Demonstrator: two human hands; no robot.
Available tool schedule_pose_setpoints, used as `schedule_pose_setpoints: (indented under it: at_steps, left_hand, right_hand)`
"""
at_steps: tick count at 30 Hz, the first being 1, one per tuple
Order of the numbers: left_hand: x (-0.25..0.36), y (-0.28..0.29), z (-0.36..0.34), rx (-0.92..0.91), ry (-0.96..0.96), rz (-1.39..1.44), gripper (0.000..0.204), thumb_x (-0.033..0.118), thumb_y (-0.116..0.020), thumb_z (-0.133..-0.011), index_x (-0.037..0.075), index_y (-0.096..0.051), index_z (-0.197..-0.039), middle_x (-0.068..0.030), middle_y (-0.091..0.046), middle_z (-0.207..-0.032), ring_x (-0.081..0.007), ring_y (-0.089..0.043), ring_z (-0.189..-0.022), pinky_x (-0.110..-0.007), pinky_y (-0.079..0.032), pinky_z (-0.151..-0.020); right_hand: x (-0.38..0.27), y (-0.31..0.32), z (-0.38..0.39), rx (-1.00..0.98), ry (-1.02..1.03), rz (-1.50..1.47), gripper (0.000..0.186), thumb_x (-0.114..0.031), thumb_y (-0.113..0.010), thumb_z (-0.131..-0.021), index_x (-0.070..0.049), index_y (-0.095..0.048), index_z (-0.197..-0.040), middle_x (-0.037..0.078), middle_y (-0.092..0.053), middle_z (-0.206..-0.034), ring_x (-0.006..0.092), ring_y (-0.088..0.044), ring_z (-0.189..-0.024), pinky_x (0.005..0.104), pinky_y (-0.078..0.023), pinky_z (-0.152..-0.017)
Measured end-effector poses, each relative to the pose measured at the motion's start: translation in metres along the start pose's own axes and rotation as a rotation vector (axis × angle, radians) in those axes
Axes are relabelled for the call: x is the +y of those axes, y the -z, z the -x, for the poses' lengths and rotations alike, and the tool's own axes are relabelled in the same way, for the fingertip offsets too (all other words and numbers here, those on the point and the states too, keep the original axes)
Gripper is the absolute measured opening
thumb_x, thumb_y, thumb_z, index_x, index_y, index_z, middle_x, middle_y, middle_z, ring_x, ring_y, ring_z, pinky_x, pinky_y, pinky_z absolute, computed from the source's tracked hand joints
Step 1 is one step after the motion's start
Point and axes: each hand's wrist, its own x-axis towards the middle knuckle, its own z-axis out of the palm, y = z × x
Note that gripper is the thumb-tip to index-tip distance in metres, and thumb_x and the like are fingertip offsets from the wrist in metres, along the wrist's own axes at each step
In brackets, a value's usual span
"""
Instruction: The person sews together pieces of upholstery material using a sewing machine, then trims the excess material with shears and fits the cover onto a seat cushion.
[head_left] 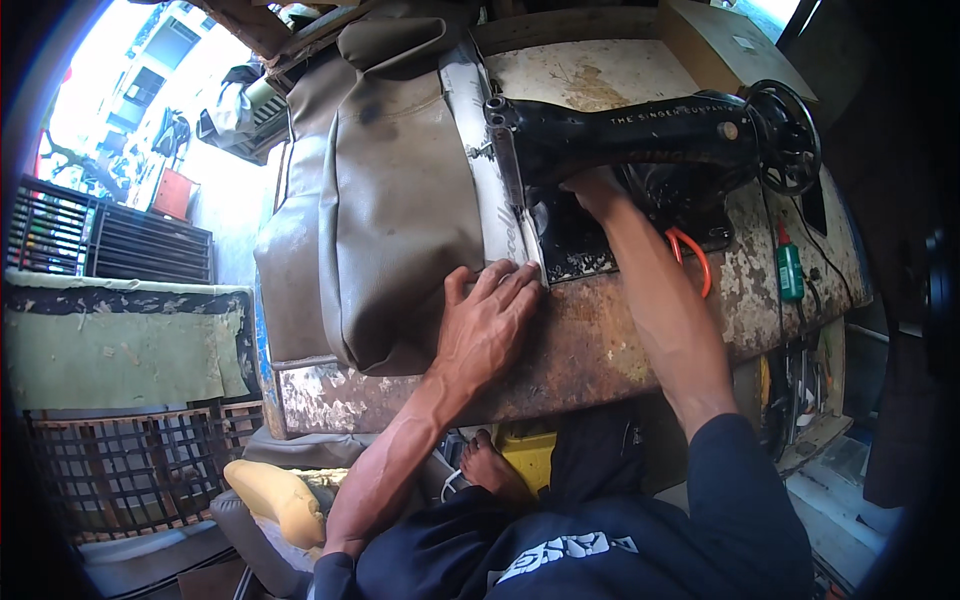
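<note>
A black sewing machine (620,135) stands on the worn table, its needle end toward the left. Along the needle runs the edge of a large brown vinyl cover (390,210), which has a pale printed backing strip (483,150) beside it. My left hand (492,312) lies on the near end of that edge, fingers stretched forward and pressing on it. Beneath the machine's arm reaches my right hand (592,190); its fingers are mostly hidden there, so what they touch cannot be seen. Scissors with orange handles (690,262) lie right of my right forearm.
A green bottle with a red cap (789,268) lies on the right of the table (600,345). The handwheel (785,137) is at the machine's right end. Behind stands a cardboard-coloured panel (735,45). A yellow foam piece (280,500) is at lower left, near my bare foot.
</note>
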Motion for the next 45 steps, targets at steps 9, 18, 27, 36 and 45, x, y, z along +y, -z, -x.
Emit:
schedule_pose_setpoints:
  at_steps: [9, 18, 27, 36, 45]
  left_hand:
    - [0.002, -0.007, -0.002, 0.137, -0.014, -0.063, 0.021, 0.011, -0.069, -0.086, 0.009, -0.072, -0.106, -0.0026, -0.076, -0.122, -0.0194, -0.068, -0.109, -0.044, -0.041, -0.094]
    - [0.003, -0.013, -0.004, 0.189, -0.038, -0.003, 0.015, 0.01, -0.069, -0.085, 0.01, -0.071, -0.1, -0.0014, -0.077, -0.116, -0.0201, -0.069, -0.104, -0.041, -0.043, -0.089]
    - [0.008, -0.018, -0.007, 0.189, -0.03, 0.03, 0.019, 0.009, -0.067, -0.081, 0.011, -0.069, -0.099, -0.0021, -0.076, -0.114, -0.0216, -0.069, -0.104, -0.04, -0.044, -0.088]
    - [0.007, 0.004, -0.007, 0.155, 0.036, 0.083, 0.016, 0.008, -0.069, -0.084, 0.012, -0.07, -0.099, 0.0001, -0.077, -0.109, -0.0213, -0.068, -0.099, -0.039, -0.044, -0.089]
    - [-0.006, 0.007, 0.005, 0.142, 0.071, 0.098, 0.017, 0.005, -0.066, -0.082, 0.009, -0.071, -0.098, -0.0034, -0.077, -0.109, -0.0233, -0.069, -0.103, -0.041, -0.046, -0.091]
  right_hand:
    - [-0.055, 0.0, -0.001, -0.203, 0.49, 0.846, 0.058, -0.021, -0.059, -0.107, -0.004, -0.041, -0.16, 0.011, -0.06, -0.149, 0.0188, -0.06, -0.128, 0.0374, -0.044, -0.118]
    - [-0.033, -0.004, -0.008, -0.394, -0.317, 0.081, 0.048, -0.018, -0.055, -0.104, -0.008, -0.052, -0.15, 0.015, -0.053, -0.155, 0.0278, -0.048, -0.144, 0.0415, -0.034, -0.125]
    - [-0.047, 0.001, -0.005, -0.548, -0.014, 0.895, 0.048, -0.018, -0.058, -0.1, -0.01, -0.057, -0.147, 0.017, -0.053, -0.155, 0.033, -0.048, -0.145, 0.0446, -0.035, -0.125]
    - [-0.077, 0.011, 0.003, -0.404, -0.644, 0.353, 0.025, -0.022, -0.057, -0.1, -0.003, -0.072, -0.107, 0.007, -0.075, -0.076, 0.0154, -0.071, -0.06, 0.0341, -0.06, -0.063]
    - [-0.091, -0.025, -0.005, -0.229, -0.606, 0.188, 0.023, -0.012, -0.068, -0.093, -0.002, -0.071, -0.114, 0.01, -0.077, -0.087, 0.0167, -0.075, -0.071, 0.0322, -0.061, -0.067]
